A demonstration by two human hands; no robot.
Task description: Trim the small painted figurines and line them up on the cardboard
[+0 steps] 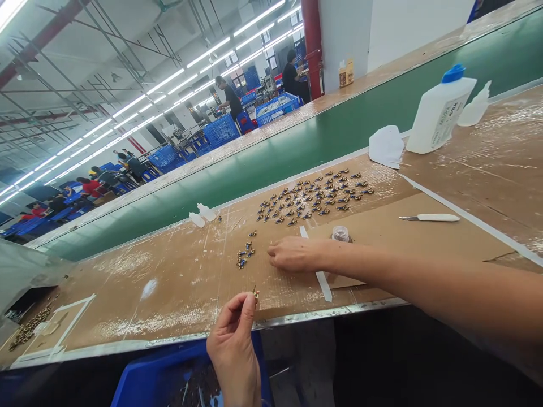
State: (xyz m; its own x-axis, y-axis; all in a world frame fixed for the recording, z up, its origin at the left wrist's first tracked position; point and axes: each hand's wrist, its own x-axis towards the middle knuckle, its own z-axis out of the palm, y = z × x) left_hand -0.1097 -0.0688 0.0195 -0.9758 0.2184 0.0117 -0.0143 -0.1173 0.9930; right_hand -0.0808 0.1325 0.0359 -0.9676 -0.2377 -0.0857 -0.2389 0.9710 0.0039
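Note:
My left hand (236, 333) is raised at the table's front edge, thumb and forefinger pinching a small gold-coloured metal part (255, 293). My right hand (294, 254) rests low over the tabletop with its fingers curled together; whatever is in them, if anything, is hidden. Just left of its fingertips lies a little cluster of small blue-and-gold parts (244, 257). Beyond, many similar parts (316, 196) are spread in loose rows. A small clear jar (340, 233) stands behind my right forearm, on a cardboard sheet (394, 226).
A white-handled knife (436, 217) lies on the cardboard. Farther back are a large white bottle with a blue cap (441, 113), a squeeze bottle (475, 107) and two small bottles (201, 215). A green conveyor belt (271, 147) runs behind. Below the edge sits a blue bin (144, 373).

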